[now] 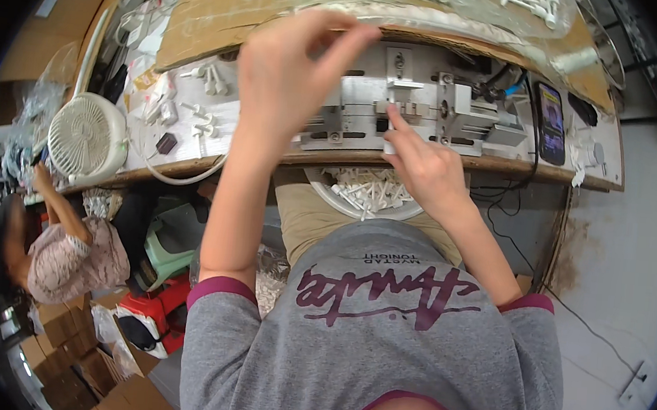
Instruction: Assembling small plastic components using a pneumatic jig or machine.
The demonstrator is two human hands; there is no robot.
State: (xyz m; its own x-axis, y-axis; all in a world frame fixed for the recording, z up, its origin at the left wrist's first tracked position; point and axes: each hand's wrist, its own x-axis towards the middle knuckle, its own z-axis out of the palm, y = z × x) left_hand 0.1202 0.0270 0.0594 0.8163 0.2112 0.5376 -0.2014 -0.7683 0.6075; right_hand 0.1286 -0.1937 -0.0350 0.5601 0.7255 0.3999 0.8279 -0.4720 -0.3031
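Observation:
My left hand [285,72] is raised over the left part of a metal fixture [359,122] on the bench. Its thumb and forefinger come together at the tips in a pinch; whatever may be between them is too small or hidden. My right hand [429,171] is at the middle of the fixture, forefinger stretched to the small metal block [411,110] there. A slim white plastic part [388,147] shows at its fingers, upright in the fixture's slot and partly covered by them. Below the bench edge, a tub [328,195] in my lap holds many white plastic stems [373,189].
Cardboard [228,9] with bagged white parts [530,2] lies behind the fixture. Loose white parts [211,77], a dark block [166,142] and a white fan [86,138] are at left. A phone [550,123] and cables are at right. Another person [73,261] sits at far left.

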